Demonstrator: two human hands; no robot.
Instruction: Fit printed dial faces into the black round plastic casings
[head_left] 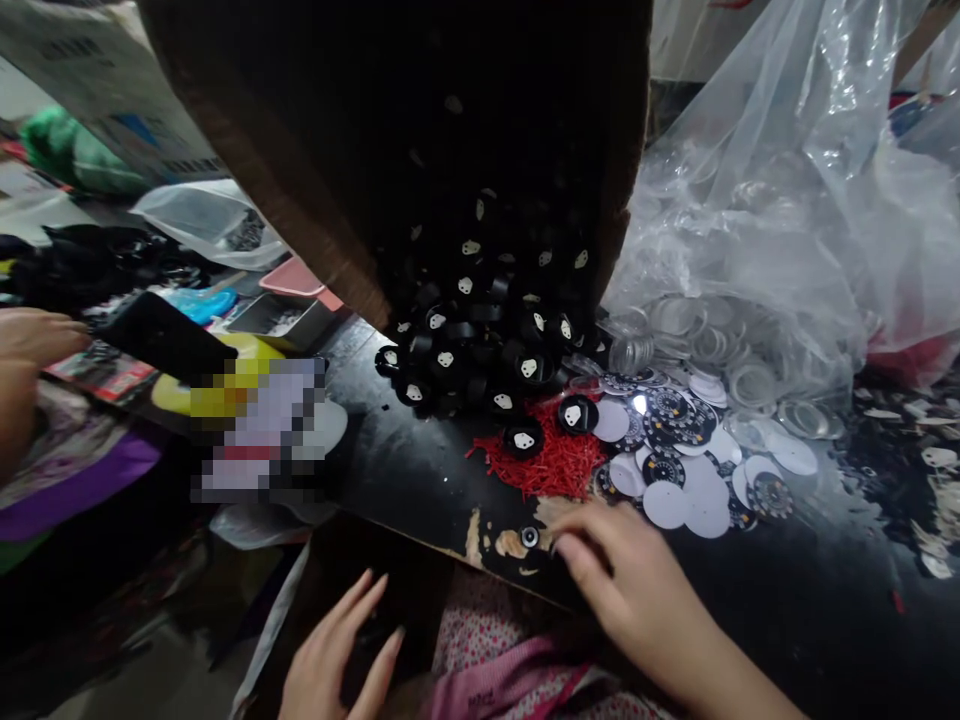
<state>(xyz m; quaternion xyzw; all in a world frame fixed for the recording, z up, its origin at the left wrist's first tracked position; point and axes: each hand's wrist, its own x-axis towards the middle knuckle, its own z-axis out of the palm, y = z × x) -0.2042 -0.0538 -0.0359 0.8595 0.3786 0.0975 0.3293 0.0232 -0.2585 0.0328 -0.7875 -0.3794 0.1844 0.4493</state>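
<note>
My right hand [634,565] is low over the front edge of the black table, its thumb and forefinger tips drawn together; whatever may be between them is hidden. Just left of these fingertips lies a small round part [530,538] with a pale ring. Beyond the hand is a heap of thin red slivers [551,460]. To its right spread printed black dials [679,415] and white discs [666,505]. Below the table edge, my left hand [341,650] is open and holds nothing, fingers apart. Black round cases [529,368] with white plates spill onto the table.
A tilted cardboard box [300,190] holds more black cases. Clear plastic rings [754,385] spill from a plastic bag [795,210] at right. At left, another person's hand [37,335] is near a black phone-like slab [165,340]. A metal tray [281,318] stands behind.
</note>
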